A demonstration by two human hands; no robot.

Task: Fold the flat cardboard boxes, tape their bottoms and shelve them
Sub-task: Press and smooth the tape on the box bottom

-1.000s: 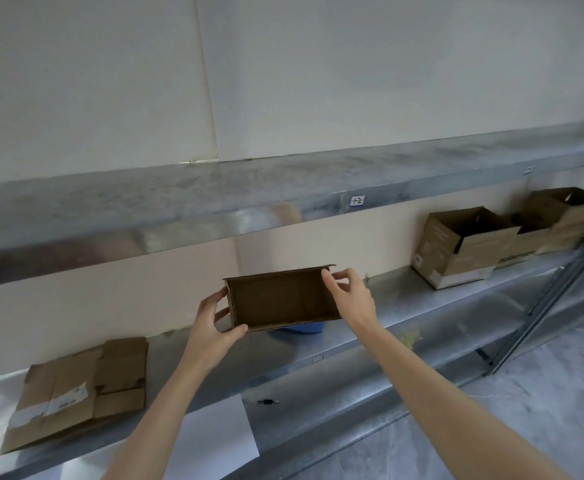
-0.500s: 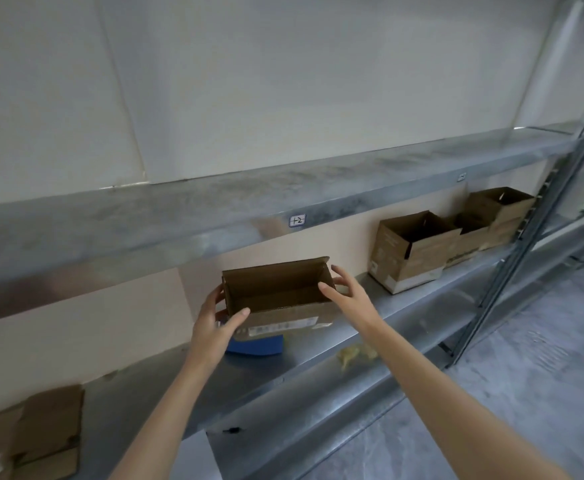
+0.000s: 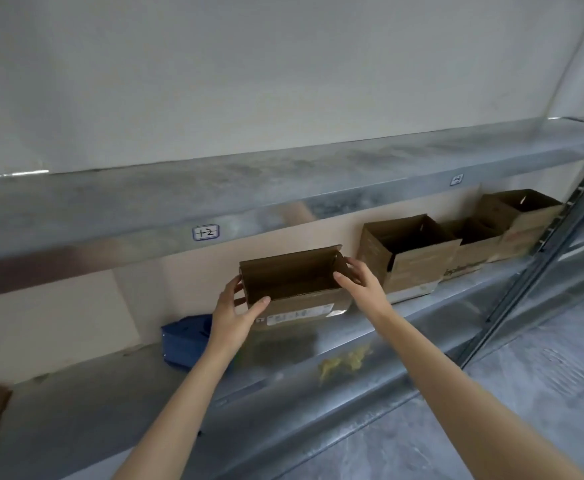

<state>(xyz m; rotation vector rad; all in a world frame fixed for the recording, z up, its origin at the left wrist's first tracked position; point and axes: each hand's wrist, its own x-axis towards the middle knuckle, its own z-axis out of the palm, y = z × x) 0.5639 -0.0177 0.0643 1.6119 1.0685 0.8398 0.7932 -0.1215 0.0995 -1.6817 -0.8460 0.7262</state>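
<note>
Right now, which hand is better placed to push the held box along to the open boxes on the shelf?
Probably left. The left hand grips the held box at its outer end and can push it; the right hand sits in the gap toward the open boxes.

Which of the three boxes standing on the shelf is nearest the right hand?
The leftmost standing box, beside the right hand; the middle box and rightmost box stand farther right.
</note>
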